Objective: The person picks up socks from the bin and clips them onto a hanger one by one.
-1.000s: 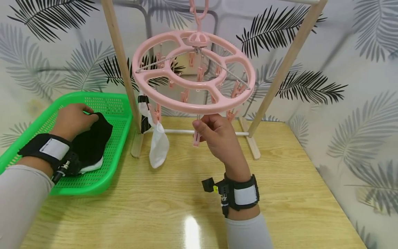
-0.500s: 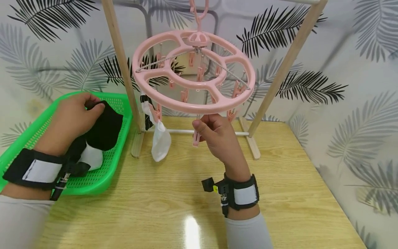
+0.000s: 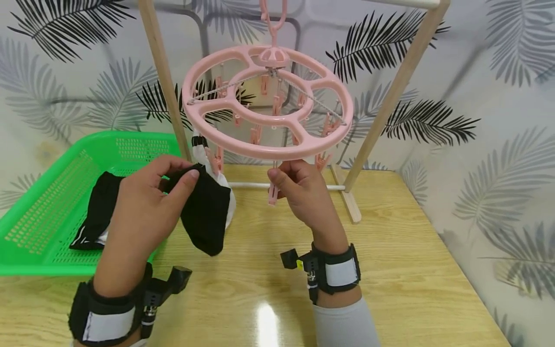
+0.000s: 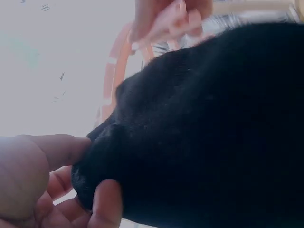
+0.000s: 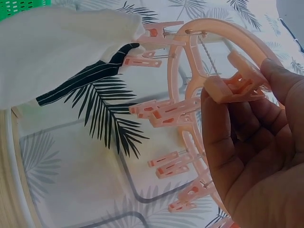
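So the black sock (image 3: 205, 212) is out of the basket (image 3: 32, 217) now. Half a second ago it was over the basket; now it's past the basket's right edge, dangling above the table (image 3: 243, 294) below the left front edge of the pink hanger (image 3: 269, 153). As I read it, that puts sock and clip (image 3: 272, 193) near each other, but they're not touching and nothing's fastened yet. More dark laundry (image 3: 101, 207) lies in the basket.

Left hand (image 3: 147, 205) has thumb and fingers closed together on the sock's top edge, rest of it hanging loose. Right hand (image 3: 301, 185) hasn't budged: thumb and fingers pinched on the clip under the hanger's front edge. Can't tell if the clip's squeezed apart. The white sock (image 5: 66, 52) hangs off another clip, partly behind the black one in the head view.
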